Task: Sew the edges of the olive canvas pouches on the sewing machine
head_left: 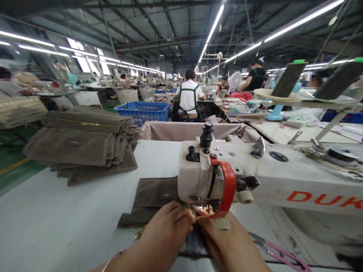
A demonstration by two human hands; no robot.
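Head view, only one given: the left hand (164,234) is laid flat-ish, fingers curled down and pressed on the flat grey-brown fabric panel w/ a small sewn label (154,196), right at the needle area; the right hand (229,245) is set just beside it, fingers bent down w/ tips pinching or pressing the same panel under the presser foot (202,209), though whether the cloth is truly gripped can't be told, as the tips are hidden by the machine head. The panel is spread on the pale grey worktable (56,223), running left and back from the needle, partly under the off-white industrial sewing machine w/ a red guard and red lettering (255,177). A brass-coloured zip pull or ring (138,235) is seen at the panel's near edge, by the left wrist. Judged progress: the piece is loaded under the foot and a seam seems to be under way, early or mid; how much is stitched can't be seen. A tall stack of similar grey-brown panels w/ zips (85,139) is piled at back left, well apart; whether done or waiting can't be told. Pink-handled snips (280,255) are lying near right. Beyond, a blue plastic crate (143,112) and a seated person in a white shirt w/ green apron straps (188,96) are seen.
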